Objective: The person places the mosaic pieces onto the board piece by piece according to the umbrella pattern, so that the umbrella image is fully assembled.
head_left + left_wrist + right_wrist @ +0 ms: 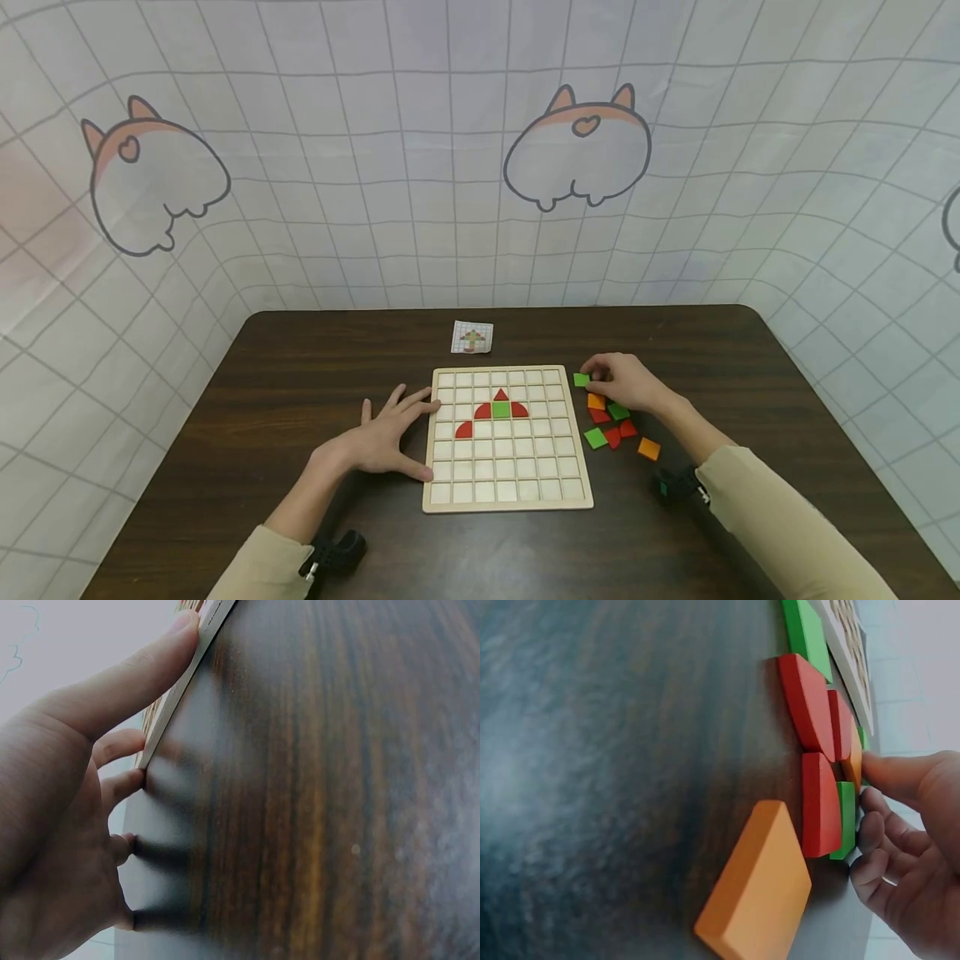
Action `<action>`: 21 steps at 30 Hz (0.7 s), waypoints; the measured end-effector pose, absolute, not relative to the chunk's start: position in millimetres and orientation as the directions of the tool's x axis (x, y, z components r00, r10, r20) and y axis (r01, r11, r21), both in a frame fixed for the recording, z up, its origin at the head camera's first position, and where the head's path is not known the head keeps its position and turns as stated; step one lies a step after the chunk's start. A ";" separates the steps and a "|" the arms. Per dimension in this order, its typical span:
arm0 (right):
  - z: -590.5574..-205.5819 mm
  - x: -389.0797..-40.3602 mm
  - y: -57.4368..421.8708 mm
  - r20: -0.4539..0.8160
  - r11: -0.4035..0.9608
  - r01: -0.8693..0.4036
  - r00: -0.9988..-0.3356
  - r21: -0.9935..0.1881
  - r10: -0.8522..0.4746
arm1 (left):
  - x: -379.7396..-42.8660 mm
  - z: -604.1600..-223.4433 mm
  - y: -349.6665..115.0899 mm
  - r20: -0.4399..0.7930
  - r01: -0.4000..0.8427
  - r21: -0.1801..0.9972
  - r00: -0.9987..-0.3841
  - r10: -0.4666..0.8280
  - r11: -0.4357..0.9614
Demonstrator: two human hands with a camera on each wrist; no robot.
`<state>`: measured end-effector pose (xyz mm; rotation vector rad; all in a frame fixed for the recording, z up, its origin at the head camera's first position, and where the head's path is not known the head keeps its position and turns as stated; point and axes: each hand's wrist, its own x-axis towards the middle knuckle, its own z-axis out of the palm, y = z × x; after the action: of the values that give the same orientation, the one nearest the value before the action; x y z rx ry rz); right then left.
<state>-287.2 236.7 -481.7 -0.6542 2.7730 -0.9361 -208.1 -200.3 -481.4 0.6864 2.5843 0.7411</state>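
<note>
A pale wooden grid board (506,495) lies on the table. On it sit a red triangle (501,395), a green square (501,409) below that, and red quarter-circles at its sides, plus one red quarter-circle (465,430) lower left. My left hand (382,437) is spread, thumb and fingertips touching the board's left edge. Right of the board, my right hand (622,381) pinches a green square block (581,380) at the pile's far end. Nearer me are an orange block (596,402), another green block (845,821) and red quarter-circle blocks (821,806).
Behind the board lies a small picture card (472,337) showing a coloured figure on a grid. A separate orange block (648,449) lies near the right forearm. The dark wooden table (330,350) meets a white gridded curtain (420,208) at the back and sides.
</note>
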 end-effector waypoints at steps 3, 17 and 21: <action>-482.2 -287.1 235.2 0.035 0.714 -0.397 -0.885 -0.576 -0.464 | -208.4 -481.2 -200.8 -0.206 0.352 0.562 -0.817 0.538 0.749; -483.6 -285.2 238.5 0.066 0.710 -0.410 -0.886 -0.573 -0.458 | -207.7 -480.8 -200.4 -0.208 0.352 0.571 -0.812 0.545 0.742; -482.4 -284.9 237.9 0.076 0.713 -0.405 -0.892 -0.572 -0.446 | -207.9 -480.6 -200.3 -0.213 0.349 0.567 -0.813 0.542 0.746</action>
<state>-284.9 237.9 -482.4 -0.7075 2.8449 -0.9265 -207.9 -200.3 -480.6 0.6845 2.5805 0.7334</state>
